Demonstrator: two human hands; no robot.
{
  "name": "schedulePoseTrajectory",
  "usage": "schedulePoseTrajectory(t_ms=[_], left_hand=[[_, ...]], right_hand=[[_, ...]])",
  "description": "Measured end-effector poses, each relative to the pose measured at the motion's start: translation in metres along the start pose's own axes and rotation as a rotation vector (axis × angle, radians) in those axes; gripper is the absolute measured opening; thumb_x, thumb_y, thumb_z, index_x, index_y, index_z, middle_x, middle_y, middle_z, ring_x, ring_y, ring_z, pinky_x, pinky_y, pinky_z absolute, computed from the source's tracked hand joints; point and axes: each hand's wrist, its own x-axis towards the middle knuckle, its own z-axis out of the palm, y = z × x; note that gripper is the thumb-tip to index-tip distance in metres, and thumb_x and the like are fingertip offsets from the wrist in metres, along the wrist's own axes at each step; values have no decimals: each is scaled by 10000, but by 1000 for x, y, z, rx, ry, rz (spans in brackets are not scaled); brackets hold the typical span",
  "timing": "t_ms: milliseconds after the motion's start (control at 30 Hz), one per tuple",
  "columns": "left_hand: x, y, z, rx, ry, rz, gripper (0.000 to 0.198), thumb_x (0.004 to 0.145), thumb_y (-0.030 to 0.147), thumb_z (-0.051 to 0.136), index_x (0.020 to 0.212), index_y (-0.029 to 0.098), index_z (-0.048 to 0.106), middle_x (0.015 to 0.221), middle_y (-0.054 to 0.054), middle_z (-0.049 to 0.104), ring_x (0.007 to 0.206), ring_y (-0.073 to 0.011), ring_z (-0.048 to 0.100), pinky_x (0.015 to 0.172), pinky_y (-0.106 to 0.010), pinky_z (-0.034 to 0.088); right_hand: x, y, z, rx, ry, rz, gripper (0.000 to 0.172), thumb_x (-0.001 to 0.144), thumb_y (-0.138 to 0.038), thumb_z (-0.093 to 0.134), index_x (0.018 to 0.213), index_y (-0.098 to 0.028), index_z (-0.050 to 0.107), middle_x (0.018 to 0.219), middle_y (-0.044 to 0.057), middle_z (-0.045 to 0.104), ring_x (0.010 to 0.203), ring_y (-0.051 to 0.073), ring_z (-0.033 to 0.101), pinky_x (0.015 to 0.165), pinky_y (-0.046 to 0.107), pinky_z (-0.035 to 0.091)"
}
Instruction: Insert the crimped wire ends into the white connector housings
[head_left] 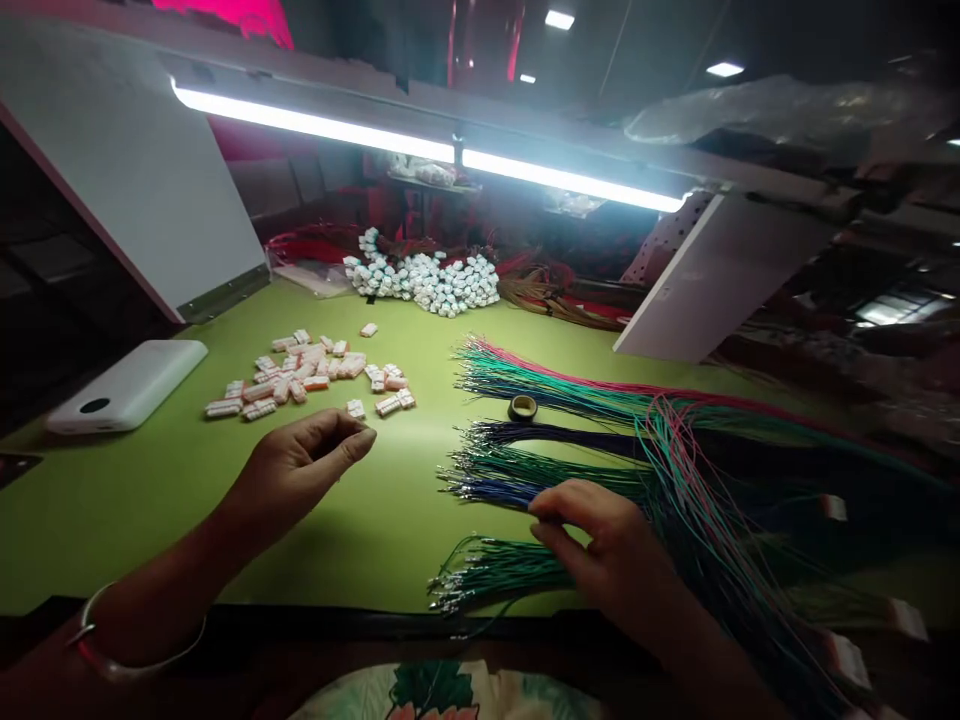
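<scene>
My left hand [304, 465] is over the table's left middle, thumb and curled forefinger closed together. Anything between those fingertips is hidden. Just beyond them is a small white connector housing [356, 408], near a loose scatter of white and orange connector housings [300, 370]. My right hand [600, 545] hovers over the wire bundles at the right, with thumb and forefinger nearly pinched. Whether a wire is between them cannot be made out. Close to its fingertips are a blue wire bundle [495, 490] and a green wire bundle [502, 568], both with metal terminals at their left ends.
A roll of black tape [523, 407] sits among pink, teal and dark wires [570, 380]. White connectors are piled [427, 280] at the back. A white power bank [131, 385] lies left. Wires with connectors [847, 660] trail off right. A tube light [315, 122] spans above.
</scene>
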Motion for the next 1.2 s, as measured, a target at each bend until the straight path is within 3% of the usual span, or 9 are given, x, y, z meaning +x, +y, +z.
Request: schedulePoseTrajectory(t_ms=[100, 200, 400, 600, 700, 833, 1000, 1133, 1200], left_hand=[[-1, -10, -3, 21, -51, -34, 299, 781, 483, 665, 901, 209, 673, 849, -17, 678, 802, -211, 604, 697, -272, 458], [7, -22, -7, 65, -121, -53, 375, 784, 503, 641, 986, 187, 658, 951, -59, 709, 876, -245, 636, 744, -297, 481], [34, -31, -8, 449, -113, 80, 406, 807, 438, 558, 1078, 149, 648, 959, -82, 692, 673, -207, 597, 628, -321, 450], [63, -25, 9, 541, -78, 209, 377, 770, 336, 583, 1094, 165, 676, 993, -111, 644, 924, -300, 583, 777, -377, 414], [74, -29, 16, 526, -82, 247, 249, 735, 315, 627, 937, 196, 712, 880, -86, 651, 890, -298, 564, 791, -384, 402], [76, -32, 17, 422, -72, 253, 106, 743, 289, 632, 699, 200, 669, 764, -67, 626, 817, -270, 541, 785, -379, 394], [59, -19, 14, 149, -84, 153, 326, 849, 379, 578, 1101, 194, 673, 811, -48, 599, 749, -215, 531, 707, -343, 431], [38, -1, 14, -130, -276, -2, 424, 931, 415, 474, 1255, 161, 576, 827, -61, 616, 632, -159, 551, 547, -284, 461], [27, 7, 16, -466, -423, -186, 362, 924, 336, 528, 1244, 170, 558, 849, -54, 603, 623, -124, 559, 511, -231, 448]], right_hand=[[-3, -7, 7, -199, -219, -49, 133, 843, -99, 639, 881, -226, 641, 908, 8, 648, 855, 194, 568, 721, 303, 394], [-7, -6, 18, -378, -313, -59, 174, 782, -43, 676, 827, -201, 617, 901, 24, 635, 835, 207, 554, 672, 305, 354], [-10, 16, 33, -424, -219, -165, 177, 857, -35, 577, 780, -194, 562, 818, 22, 593, 778, 194, 510, 642, 310, 289], [-12, 21, 37, -364, -160, -191, 168, 904, -73, 521, 791, -195, 544, 811, 21, 584, 770, 198, 496, 652, 309, 285], [-15, 22, 39, -337, -110, -163, 138, 889, -89, 549, 811, -203, 557, 837, 21, 593, 790, 207, 501, 660, 311, 285], [-16, 24, 38, -345, -126, -157, 148, 901, -97, 540, 802, -205, 559, 824, 19, 590, 780, 203, 506, 654, 310, 286], [-13, 22, 33, -308, -109, -187, 177, 935, -115, 479, 789, -189, 545, 797, 34, 584, 758, 202, 504, 645, 316, 299], [-12, 22, 28, -224, -75, -168, 166, 951, -121, 442, 836, -189, 540, 801, 39, 578, 758, 204, 504, 672, 326, 325], [-13, 24, 25, -191, -65, -165, 155, 957, -131, 437, 848, -192, 529, 794, 34, 572, 746, 199, 503, 675, 327, 334]])
